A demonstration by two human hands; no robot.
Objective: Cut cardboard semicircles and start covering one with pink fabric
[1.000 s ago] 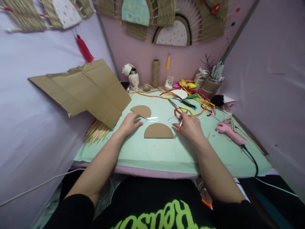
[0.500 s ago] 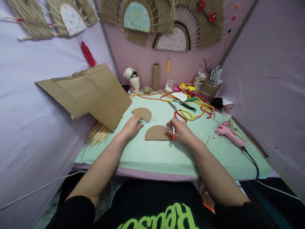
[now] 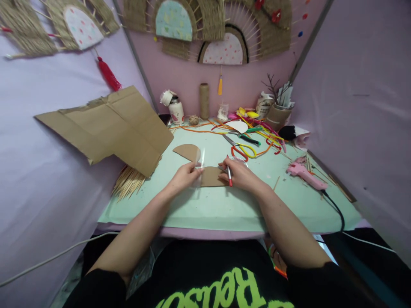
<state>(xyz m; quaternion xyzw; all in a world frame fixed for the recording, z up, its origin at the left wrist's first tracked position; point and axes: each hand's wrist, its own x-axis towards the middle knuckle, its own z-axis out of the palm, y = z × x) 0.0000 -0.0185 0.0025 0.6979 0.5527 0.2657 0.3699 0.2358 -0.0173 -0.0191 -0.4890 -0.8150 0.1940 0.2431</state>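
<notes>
My left hand (image 3: 183, 176) pinches clear strip (image 3: 201, 164); strip stands near upright over left end of cardboard half-circle (image 3: 210, 176). My right hand (image 3: 240, 174) closed round red pen (image 3: 229, 176), resting on right end of same piece. Piece lies flat on green mat (image 3: 224, 205), between hands (hands apart). Behind it: second half-circle (image 3: 186, 151); scissors (image 3: 241, 149) near.

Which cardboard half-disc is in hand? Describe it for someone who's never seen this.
On the mint-green mat, front centre, between the left hand and the right hand. The cardboard half-disc lies flat there, straight edge toward the person; its twin farther back lies clear of both hands.
</notes>
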